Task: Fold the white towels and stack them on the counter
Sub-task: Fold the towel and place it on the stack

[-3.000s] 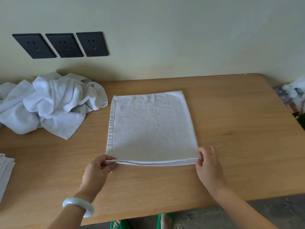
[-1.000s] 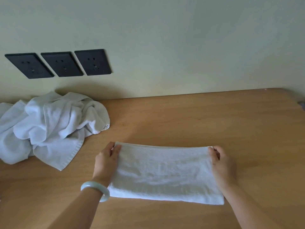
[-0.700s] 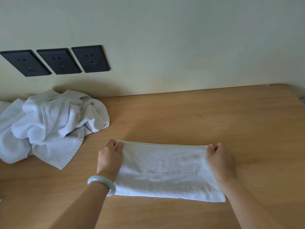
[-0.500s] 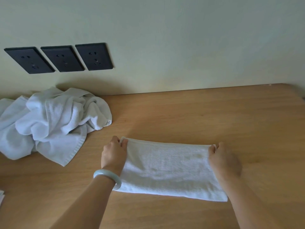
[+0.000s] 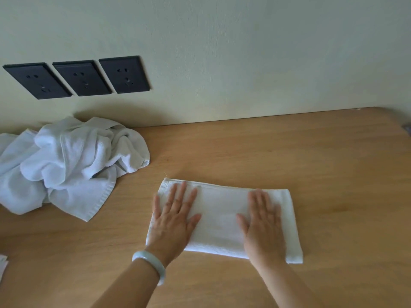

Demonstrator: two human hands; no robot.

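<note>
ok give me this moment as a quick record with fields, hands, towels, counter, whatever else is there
folded towel: white, folded into a long strip, lying flat on the counter
counter: wooden, runs up to the wall
left hand: flat, fingers straight, pressing the strip's left end
right hand: flat, fingers straight, pressing the strip's right part
unfolded towels: crumpled white heap at the left, apart from the folded towel
bracelet: pale, on the left wrist
wall sockets: three, black, above the heap
</note>
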